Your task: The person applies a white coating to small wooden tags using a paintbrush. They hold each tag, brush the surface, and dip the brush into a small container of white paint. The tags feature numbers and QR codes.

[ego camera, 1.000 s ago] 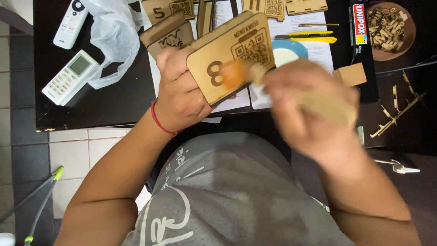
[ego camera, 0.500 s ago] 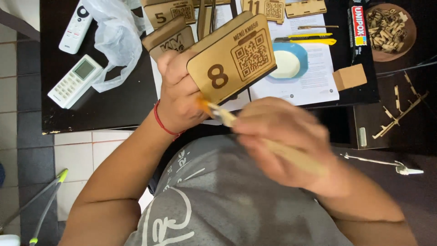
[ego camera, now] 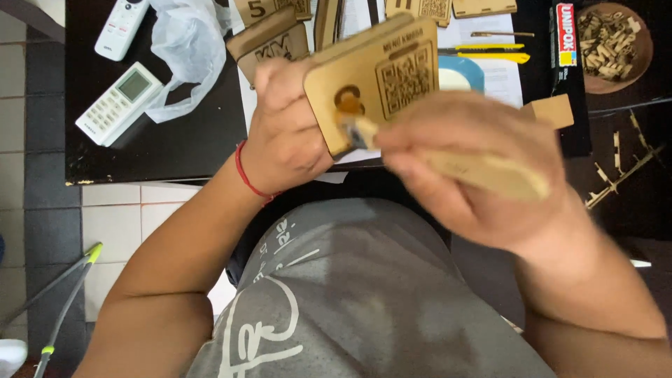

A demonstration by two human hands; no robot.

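Observation:
My left hand (ego camera: 283,136) grips a wooden plaque (ego camera: 381,80) with an engraved number and a square code pattern, holding it tilted above the edge of the black table (ego camera: 175,143). My right hand (ego camera: 469,168) holds a wooden-handled brush (ego camera: 483,175), blurred by motion. The brush tip (ego camera: 353,126) touches the plaque's face at the engraved number. A red cord circles my left wrist.
On the table lie two white remote controls (ego camera: 119,105), a crumpled plastic bag (ego camera: 185,52), more wooden plaques (ego camera: 269,42), a yellow utility knife (ego camera: 490,54), white paper, a blue-rimmed dish (ego camera: 458,73), a glue box (ego camera: 563,35) and a bowl of small wooden pieces (ego camera: 609,42). Tiled floor lies at left.
My right hand moved from the plaque's face down below it, then back up, sweeping the brush over the engraved number. My left hand kept the plaque nearly still.

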